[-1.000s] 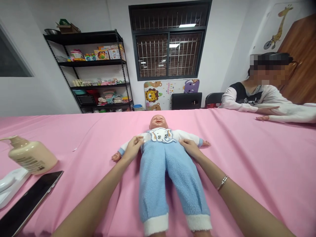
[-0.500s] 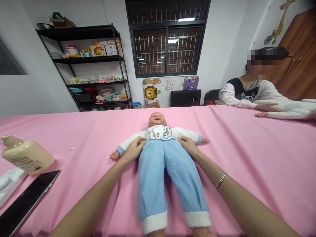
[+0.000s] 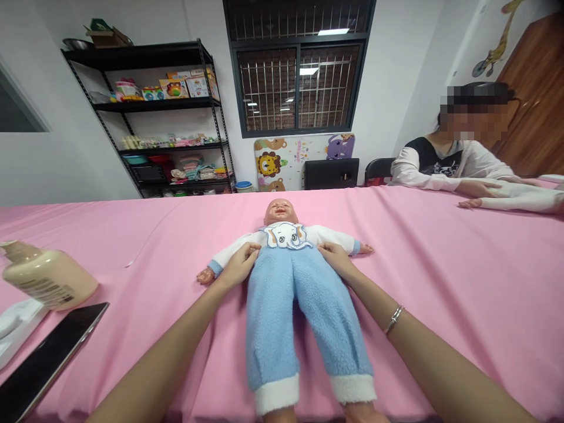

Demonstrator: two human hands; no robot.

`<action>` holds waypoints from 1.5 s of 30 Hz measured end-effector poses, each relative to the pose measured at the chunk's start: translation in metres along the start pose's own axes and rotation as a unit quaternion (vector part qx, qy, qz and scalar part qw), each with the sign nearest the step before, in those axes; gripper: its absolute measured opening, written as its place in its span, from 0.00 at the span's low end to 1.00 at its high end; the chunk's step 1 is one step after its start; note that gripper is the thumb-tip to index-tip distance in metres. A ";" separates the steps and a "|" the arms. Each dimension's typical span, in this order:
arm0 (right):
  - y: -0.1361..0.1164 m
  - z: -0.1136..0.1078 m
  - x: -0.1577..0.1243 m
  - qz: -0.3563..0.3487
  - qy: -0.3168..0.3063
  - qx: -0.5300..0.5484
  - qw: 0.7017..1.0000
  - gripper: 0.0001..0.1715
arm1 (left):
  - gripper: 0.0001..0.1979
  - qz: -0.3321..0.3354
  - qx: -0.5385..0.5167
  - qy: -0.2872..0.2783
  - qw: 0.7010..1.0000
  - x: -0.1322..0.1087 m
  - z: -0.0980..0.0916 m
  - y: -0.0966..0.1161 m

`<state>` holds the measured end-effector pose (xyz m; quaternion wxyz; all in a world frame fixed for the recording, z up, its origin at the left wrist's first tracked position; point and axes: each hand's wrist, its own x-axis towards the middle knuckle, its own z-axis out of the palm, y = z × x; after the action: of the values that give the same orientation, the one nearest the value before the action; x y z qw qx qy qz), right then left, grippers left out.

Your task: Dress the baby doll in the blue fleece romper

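1. Doll (image 3: 288, 276): lies on its back on the pink table cover (image 3: 462, 282), head toward the window side, legs toward the camera. It wears a white top with an elephant print and blue fleece trousers with white cuffs.
2. Left hand (image 3: 239, 265): rests on the doll's waist on its left side as viewed, just below the doll's sleeve. The fingers are curled and pinch the top edge of the blue trousers.
3. Right hand (image 3: 337, 258): rests on the opposite side of the doll's waist. The fingers are bent inward against the trouser edge; whether they pinch the fabric or only press on it cannot be told. A bracelet (image 3: 393, 318) sits on the wrist.
4. Pump bottle (image 3: 46, 279): beige, lying tilted on the cover, well apart from the doll toward the left edge.
5. Tablet (image 3: 48, 358): dark, flat, just nearer the camera than the bottle.
6. Another person (image 3: 453, 161): seated beyond the doll to the right, forearms resting on the cover.
7. Shelf rack (image 3: 154, 117): black, stands behind the doll to the left, against the wall.
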<state>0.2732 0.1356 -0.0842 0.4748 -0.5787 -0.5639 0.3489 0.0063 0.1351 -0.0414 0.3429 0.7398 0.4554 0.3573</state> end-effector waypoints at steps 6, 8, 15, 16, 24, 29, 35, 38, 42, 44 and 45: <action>0.001 0.001 0.001 -0.009 0.000 -0.001 1.000 0.15 | 0.17 0.004 -0.001 0.002 1.000 0.001 0.000 -0.003; 0.002 0.001 0.001 -0.012 0.000 -0.003 1.000 0.15 | 0.17 0.003 -0.002 0.002 1.000 0.001 0.000 -0.002; 0.004 0.002 0.003 -0.012 0.003 -0.003 1.000 0.15 | 0.15 0.010 0.003 0.000 1.000 0.000 0.000 -0.001; 0.004 0.002 0.003 -0.013 0.003 -0.002 1.000 0.15 | 0.15 0.011 0.004 -0.001 1.000 0.001 0.000 -0.001; 0.002 0.001 -0.001 -0.018 0.002 0.006 1.000 0.14 | 0.14 0.014 0.017 0.006 1.000 0.001 0.000 0.000; 0.003 0.002 0.001 -0.013 0.009 0.003 1.000 0.14 | 0.14 0.021 0.019 0.004 1.000 0.001 0.000 0.000; 0.004 0.002 0.001 -0.017 0.003 0.006 1.000 0.14 | 0.15 0.017 0.016 0.002 1.000 0.001 0.000 -0.003; 0.005 0.002 0.001 -0.017 0.001 0.006 1.000 0.14 | 0.14 0.016 0.011 0.003 1.000 0.001 0.000 -0.003; 0.006 0.002 0.002 -0.014 0.001 0.000 1.000 0.15 | 0.14 0.014 0.009 0.000 1.000 0.002 0.000 -0.003; 0.006 0.002 0.002 -0.014 0.001 -0.003 1.000 0.16 | 0.14 0.013 0.010 -0.001 1.000 0.002 0.000 -0.003; 0.006 0.002 0.002 -0.014 0.001 -0.005 1.000 0.16 | 0.14 0.014 0.010 -0.001 1.000 0.002 0.000 -0.002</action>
<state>0.2734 0.1389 -0.0903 0.4777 -0.5736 -0.5726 0.3390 0.0064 0.1379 -0.0429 0.3306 0.7499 0.4484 0.3567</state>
